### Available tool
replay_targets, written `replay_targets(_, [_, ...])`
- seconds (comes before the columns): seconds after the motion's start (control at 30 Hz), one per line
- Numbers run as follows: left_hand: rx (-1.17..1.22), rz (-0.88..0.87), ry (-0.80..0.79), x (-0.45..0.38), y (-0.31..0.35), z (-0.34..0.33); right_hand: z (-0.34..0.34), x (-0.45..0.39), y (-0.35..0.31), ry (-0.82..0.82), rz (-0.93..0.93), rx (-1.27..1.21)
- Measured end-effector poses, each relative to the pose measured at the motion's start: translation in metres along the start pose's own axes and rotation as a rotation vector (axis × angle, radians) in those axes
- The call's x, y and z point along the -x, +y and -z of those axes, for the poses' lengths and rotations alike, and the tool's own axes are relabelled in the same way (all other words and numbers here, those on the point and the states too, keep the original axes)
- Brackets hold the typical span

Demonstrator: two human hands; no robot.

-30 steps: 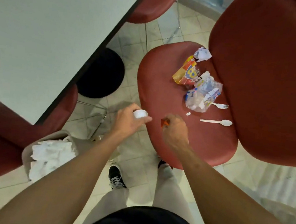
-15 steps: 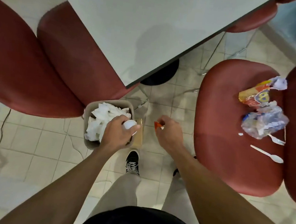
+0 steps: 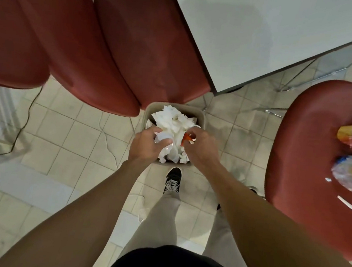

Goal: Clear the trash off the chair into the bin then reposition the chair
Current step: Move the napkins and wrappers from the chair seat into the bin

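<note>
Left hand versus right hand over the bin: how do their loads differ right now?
The left hand grips a small white cup; the right hand pinches a small orange scrap. The cup is round and bulkier; the scrap is thin and mostly hidden by fingers. Both hands hover over the bin, which is heaped with white paper, neither load yet released.

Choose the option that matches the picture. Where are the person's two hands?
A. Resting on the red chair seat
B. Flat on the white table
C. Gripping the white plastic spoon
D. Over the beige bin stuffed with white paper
D: the left hand, holding a small white cup, and the right hand, pinching a small orange scrap, are both above the beige bin of crumpled white paper.
</note>
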State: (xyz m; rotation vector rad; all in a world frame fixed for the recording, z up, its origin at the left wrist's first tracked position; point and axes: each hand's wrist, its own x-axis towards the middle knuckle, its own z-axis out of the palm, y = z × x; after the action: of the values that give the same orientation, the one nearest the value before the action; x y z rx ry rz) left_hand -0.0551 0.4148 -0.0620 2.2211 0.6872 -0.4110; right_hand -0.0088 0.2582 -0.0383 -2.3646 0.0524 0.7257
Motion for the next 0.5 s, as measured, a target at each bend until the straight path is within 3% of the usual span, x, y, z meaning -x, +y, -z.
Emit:
replay_targets(0.27, [-0.102,-0.113,0.026,0.000,-0.001,0.001,0.003,0.001,-0.001,-0.079,-0.005,-0.004])
replay_targets(0.5, [-0.162,-0.198,-0.022,-0.001,0.048,-0.015,0.037,0.003,0.021,-0.031,-0.034,-0.037])
